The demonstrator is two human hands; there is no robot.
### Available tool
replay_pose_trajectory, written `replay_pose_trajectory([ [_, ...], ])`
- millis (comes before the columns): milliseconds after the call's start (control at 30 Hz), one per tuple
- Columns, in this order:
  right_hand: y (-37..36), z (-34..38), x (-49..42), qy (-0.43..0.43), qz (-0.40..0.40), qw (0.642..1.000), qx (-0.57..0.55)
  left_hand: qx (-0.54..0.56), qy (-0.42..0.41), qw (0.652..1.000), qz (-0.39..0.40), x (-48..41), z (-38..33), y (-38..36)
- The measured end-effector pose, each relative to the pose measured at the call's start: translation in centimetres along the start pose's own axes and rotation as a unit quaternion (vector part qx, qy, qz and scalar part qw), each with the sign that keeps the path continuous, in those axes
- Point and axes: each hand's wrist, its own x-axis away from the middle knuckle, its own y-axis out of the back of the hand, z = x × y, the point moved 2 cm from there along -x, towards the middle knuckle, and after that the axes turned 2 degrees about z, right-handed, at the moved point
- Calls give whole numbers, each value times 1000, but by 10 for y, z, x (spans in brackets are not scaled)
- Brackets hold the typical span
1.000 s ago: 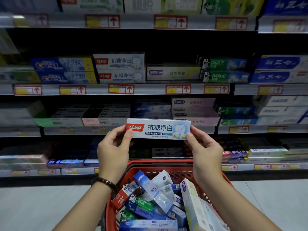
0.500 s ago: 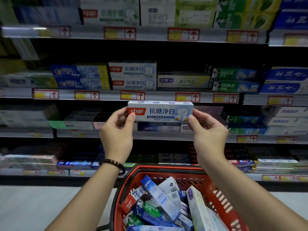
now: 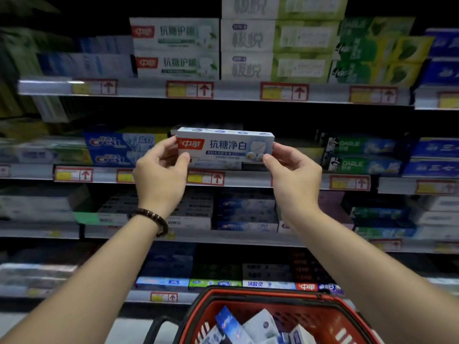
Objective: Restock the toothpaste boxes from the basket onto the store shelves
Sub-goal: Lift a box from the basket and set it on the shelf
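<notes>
I hold a white and blue toothpaste box (image 3: 224, 145) with a red logo level in front of the middle shelf (image 3: 248, 178). My left hand (image 3: 160, 173) pinches its left end and my right hand (image 3: 294, 173) pinches its right end. The box covers the stack of matching boxes on that shelf; only a strip of one (image 3: 216, 165) shows beneath it. The red basket (image 3: 248, 297) sits at the bottom centre with several toothpaste boxes (image 3: 258, 326) inside.
Blue Crest boxes (image 3: 116, 150) stand left of the held box and green Darlie boxes (image 3: 360, 155) to its right. The upper shelf (image 3: 223, 91) carries white and green boxes. Lower shelves (image 3: 193, 235) hold more stock.
Both hands have raised the box from the lower shelf level up to the middle shelf, in front of the matching boxes. My view has tilted upward, so the basket sits lower in frame.
</notes>
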Motion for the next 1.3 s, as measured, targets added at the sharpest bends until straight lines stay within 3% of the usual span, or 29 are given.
replay_pose_trajectory([
  [667, -69, -8, -63, -5, 38, 998, 57, -120, -15, 992, 44, -81, 8, -12],
  [1300, -90, -12, -104, -47, 89, 987, 127, -281, 22, 954, 100, -128, 9, -30],
])
